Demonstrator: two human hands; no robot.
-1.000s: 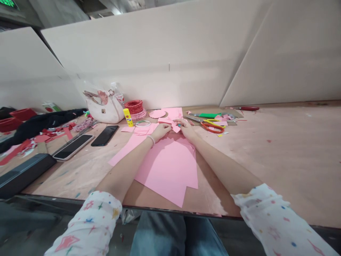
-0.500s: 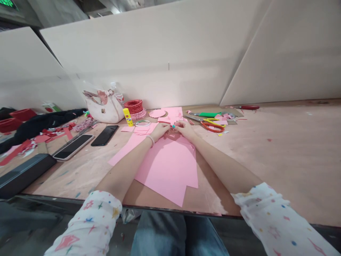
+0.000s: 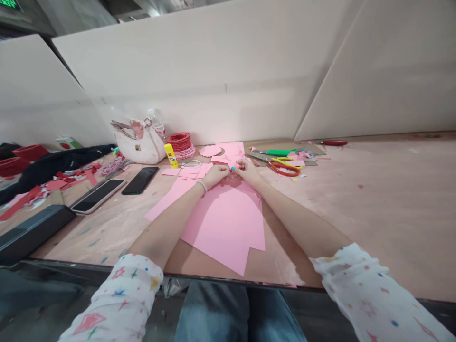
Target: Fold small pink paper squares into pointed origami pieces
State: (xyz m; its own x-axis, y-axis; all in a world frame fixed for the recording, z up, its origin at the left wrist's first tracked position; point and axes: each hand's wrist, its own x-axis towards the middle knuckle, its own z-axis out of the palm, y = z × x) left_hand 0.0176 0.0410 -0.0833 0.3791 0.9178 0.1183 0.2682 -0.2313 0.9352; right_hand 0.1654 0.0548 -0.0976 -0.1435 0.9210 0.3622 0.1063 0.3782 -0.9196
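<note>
My left hand (image 3: 215, 176) and my right hand (image 3: 248, 171) meet fingertip to fingertip over pink paper. Both are pinched closed. A small teal spot (image 3: 232, 169) shows at the fingertips, with a reddish one beside it; whether these are nails or a tiny object I cannot make out. Beneath my wrists lies a large pink paper sheet (image 3: 226, 223) with a notched lower corner. More cut pink paper (image 3: 231, 150) is spread just beyond my fingers, with a scalloped pink circle (image 3: 210, 151) at its left.
Scissors with orange handles (image 3: 285, 169) and a green-handled tool (image 3: 280, 153) lie right of my hands among scraps. At left are a yellow glue stick (image 3: 171, 156), red cord coils (image 3: 179, 141), a white handbag (image 3: 138, 145) and two phones (image 3: 140, 181). White panels (image 3: 199, 71) stand behind.
My fingertips have shifted very slightly, with the left ones a touch further right. Paper and tools stay where they were.
</note>
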